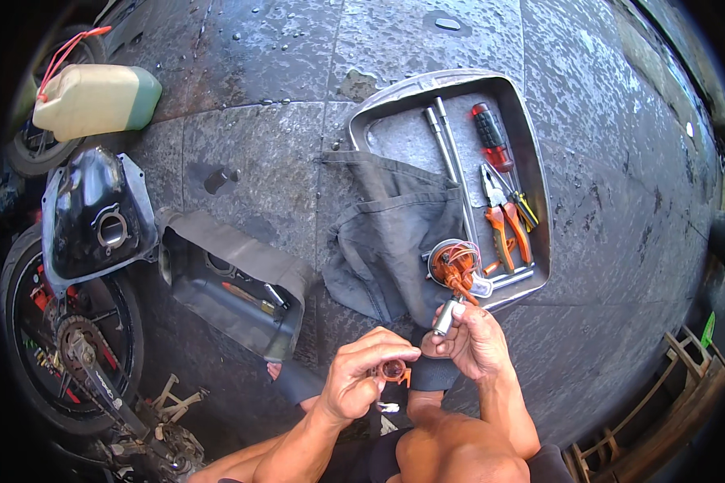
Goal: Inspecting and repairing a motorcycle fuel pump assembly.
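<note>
Around an orange-brown translucent plastic cup (pixel 392 370) with a small side tab, the fingers of my left hand (pixel 356 374) are curled. A small white piece (pixel 388 407) shows just below that cup. My right hand (pixel 482 342) pinches a short silver metal cylinder (pixel 444 319) between thumb and fingers. Just beyond it, at the near corner of the metal tray (pixel 544 241), sits a round orange plastic unit (pixel 454 262) with thin red and white wires. Whether the cylinder is joined to that unit I cannot tell.
The tray holds a red-and-black screwdriver (pixel 491 135), orange-handled pliers (pixel 499 221) and long metal rods (pixel 451 153). A dark cloth (pixel 395 233) drapes over its left rim. Leftward are a dark plastic cover (pixel 234 282), a black tank (pixel 97 217), a jerrycan (pixel 97 101) and a motorcycle wheel (pixel 16 274).
</note>
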`<state>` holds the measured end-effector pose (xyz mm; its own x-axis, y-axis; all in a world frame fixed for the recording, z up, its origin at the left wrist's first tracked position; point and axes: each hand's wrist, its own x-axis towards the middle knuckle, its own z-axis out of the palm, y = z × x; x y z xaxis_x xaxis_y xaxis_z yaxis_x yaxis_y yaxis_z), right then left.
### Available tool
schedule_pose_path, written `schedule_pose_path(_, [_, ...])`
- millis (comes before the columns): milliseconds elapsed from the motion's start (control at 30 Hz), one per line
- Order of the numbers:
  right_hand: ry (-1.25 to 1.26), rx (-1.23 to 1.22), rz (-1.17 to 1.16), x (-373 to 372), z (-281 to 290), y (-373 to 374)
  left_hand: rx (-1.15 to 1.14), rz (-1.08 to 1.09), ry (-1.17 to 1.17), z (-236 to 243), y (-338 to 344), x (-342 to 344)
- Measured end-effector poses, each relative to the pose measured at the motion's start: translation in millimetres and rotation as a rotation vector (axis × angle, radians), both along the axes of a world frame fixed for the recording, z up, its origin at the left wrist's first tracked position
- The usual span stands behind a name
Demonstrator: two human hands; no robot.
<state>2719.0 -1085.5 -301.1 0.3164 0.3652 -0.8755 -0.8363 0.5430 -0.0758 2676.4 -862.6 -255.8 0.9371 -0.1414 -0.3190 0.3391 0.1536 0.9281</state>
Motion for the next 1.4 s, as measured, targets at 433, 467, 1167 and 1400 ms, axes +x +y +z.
schedule_pose_path(433, [-0.023, 0.157, -0.092, -4.6, -0.8, 0.2, 0.114, -0.094, 0.254, -13.0, -4.9, -6.7])
schedule_pose_path(467, [-0.021, 0.16, -0.092, -5.4, -0.5, 2.0, 0.113, -0.092, 0.343, -17.1, -8.5, -12.1])
schedule_pose_path(1167, [-0.123, -0.226, 0.279, 1.8, -2.0, 17.6, -0.111, -0.209, 0.759, -35.2, -14.5, 31.7])
schedule_pose_path(1400, [-0.089, -0.314, 0.264, 10.3, 0.8, 16.1, -0.17, -0.193, 0.861, -40.6, -23.1, 51.0])
